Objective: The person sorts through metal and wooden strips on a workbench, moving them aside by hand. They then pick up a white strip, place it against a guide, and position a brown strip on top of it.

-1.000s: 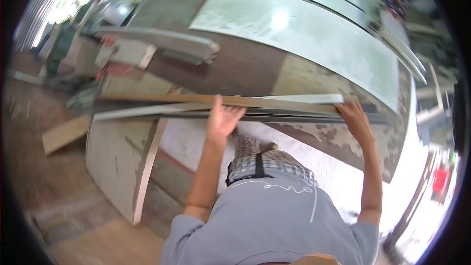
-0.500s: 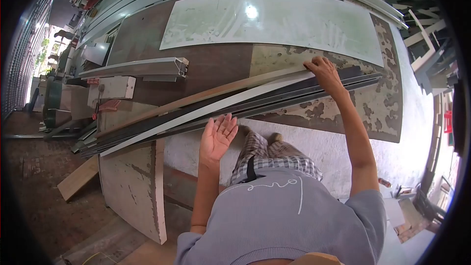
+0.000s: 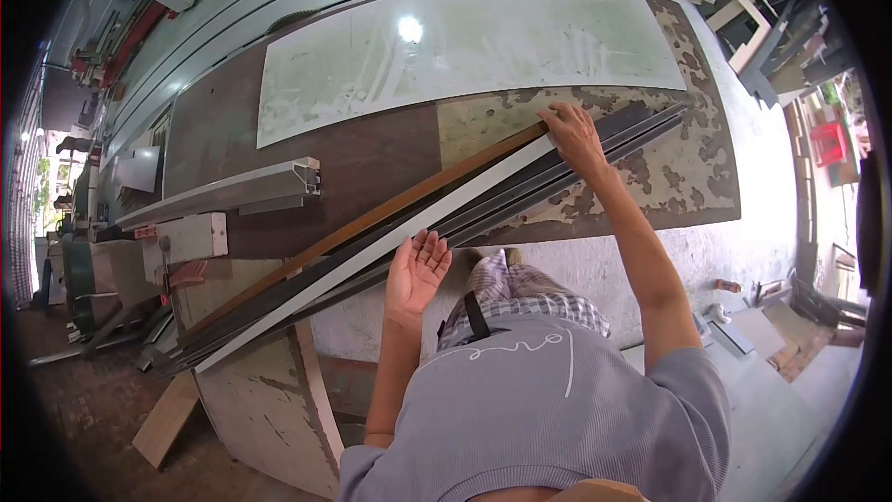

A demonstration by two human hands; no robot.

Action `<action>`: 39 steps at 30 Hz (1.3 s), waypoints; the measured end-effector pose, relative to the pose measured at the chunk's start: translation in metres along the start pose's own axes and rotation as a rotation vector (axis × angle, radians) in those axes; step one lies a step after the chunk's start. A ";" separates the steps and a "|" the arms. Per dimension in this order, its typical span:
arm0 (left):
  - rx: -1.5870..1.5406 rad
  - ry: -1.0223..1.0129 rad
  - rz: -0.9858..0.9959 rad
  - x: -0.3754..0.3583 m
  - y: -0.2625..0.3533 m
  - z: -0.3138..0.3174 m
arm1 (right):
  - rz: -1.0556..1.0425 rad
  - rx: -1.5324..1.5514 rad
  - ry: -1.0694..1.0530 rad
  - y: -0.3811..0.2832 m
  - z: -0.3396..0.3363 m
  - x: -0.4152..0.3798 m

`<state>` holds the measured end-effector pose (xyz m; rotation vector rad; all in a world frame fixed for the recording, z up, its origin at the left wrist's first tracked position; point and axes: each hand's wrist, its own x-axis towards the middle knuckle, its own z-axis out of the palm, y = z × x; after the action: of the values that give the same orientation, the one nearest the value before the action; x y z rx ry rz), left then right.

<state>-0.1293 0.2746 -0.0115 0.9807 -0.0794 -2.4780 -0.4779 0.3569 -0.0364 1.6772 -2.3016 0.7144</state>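
Observation:
My right hand (image 3: 574,138) is closed at the upper end of a long brown strip (image 3: 418,192), fingertips curled over its tip. Right beside it, a flat white strip (image 3: 372,257) runs under the same hand, its end hidden by the palm. Palm up, my left hand (image 3: 420,271) has its fingers stretched out and holds nothing. It is close by the lower edge of the bundle, overlapping the white strip in this view. Dark grooved profiles (image 3: 595,153) lie alongside, slanting from upper right to lower left.
A large whitish sheet (image 3: 465,56) lies across the worn tabletop (image 3: 706,191). At the left are a white metal profile (image 3: 223,193) and a pale block (image 3: 200,235). A board (image 3: 269,409) stands below the bundle's lower end. Offcuts (image 3: 743,19) are piled at upper right.
The view has turned, so the bundle slants more steeply. The brown strip shows a darker, browner face than before. My right hand stays at its end; my left hand remains open.

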 end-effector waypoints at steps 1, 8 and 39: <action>0.010 0.012 -0.024 0.003 0.000 0.000 | 0.000 -0.007 -0.002 -0.007 -0.005 -0.003; 0.005 0.054 -0.034 0.017 -0.005 0.003 | 0.020 0.210 -0.137 -0.053 -0.050 -0.060; -0.397 0.316 0.657 -0.017 -0.252 0.039 | -0.584 0.236 -0.413 0.053 -0.048 -0.051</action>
<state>-0.2459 0.5010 -0.0275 0.9626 0.1637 -1.6432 -0.5160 0.4358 -0.0310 2.6478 -1.8138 0.5586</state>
